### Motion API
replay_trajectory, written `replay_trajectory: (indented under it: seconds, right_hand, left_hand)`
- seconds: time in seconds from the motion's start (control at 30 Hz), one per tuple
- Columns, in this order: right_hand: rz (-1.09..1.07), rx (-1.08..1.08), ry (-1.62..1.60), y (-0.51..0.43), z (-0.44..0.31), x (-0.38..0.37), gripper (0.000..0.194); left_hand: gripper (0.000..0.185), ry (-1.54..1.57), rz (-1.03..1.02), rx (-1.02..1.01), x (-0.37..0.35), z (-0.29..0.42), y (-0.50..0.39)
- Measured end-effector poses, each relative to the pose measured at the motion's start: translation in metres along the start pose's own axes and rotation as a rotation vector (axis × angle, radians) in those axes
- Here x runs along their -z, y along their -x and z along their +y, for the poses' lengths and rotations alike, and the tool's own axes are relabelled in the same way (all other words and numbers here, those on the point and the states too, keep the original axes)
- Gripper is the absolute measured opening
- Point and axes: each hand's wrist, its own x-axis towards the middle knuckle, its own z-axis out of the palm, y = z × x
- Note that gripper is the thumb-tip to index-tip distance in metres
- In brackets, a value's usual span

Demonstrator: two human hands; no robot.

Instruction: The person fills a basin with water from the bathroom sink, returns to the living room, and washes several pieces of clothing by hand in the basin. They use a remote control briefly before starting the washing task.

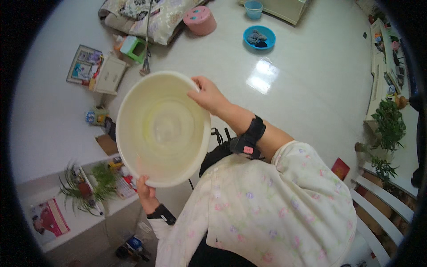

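Observation:
A large cream plastic basin (pixel 166 133) is held up with its open side facing the camera. Its inside shows rings and a pale base, with no loose item visible in it. My right hand (pixel 210 95) grips the rim at the upper right, thumb on the inner side. At the lower edge, my left hand (pixel 145 195) holds the rim, with most fingers hidden. Black straps circle both forearms. Farther off on the floor, a blue basin (pixel 259 37) contains grey and dark cloth.
A light blue bucket (pixel 253 10) and a pink round stool (pixel 200 20) stand beyond. A green stool (pixel 133 49) is near the bedding (pixel 160 30). Left is a white shelf (pixel 116 208) with potted plants; lower right, a slatted white chair (pixel 380 210).

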Motion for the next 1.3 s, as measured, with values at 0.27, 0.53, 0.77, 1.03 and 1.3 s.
replay_trajectory:
  seconds: [0.27, 0.53, 0.77, 1.03, 1.3]
  right_hand:
    - [0.089, -0.051, 0.023, -0.157, 0.001, -0.014, 0.044]
    - [0.269, -0.083, 0.062, -0.291, 0.011, 0.013, 0.044]
    - [0.559, -0.037, -0.205, -0.367, 0.000, 0.062, 0.045]
    - [0.813, 0.056, -0.299, -0.445, -0.012, 0.166, 0.043]
    - [1.096, 0.068, -0.402, -0.466, -0.027, 0.263, 0.032]
  left_hand:
    - [0.048, -0.046, 0.035, 0.018, -0.022, 0.054, -0.155]
    - [0.054, -0.184, -0.175, -0.007, -0.075, 0.123, -0.357]
    - [0.065, -0.319, -0.457, 0.117, -0.163, 0.167, -0.536]
    - [0.067, -0.506, -0.745, 0.130, -0.328, 0.157, -0.681]
    - [0.060, -0.568, -1.174, 0.054, -0.503, 0.117, -0.786]
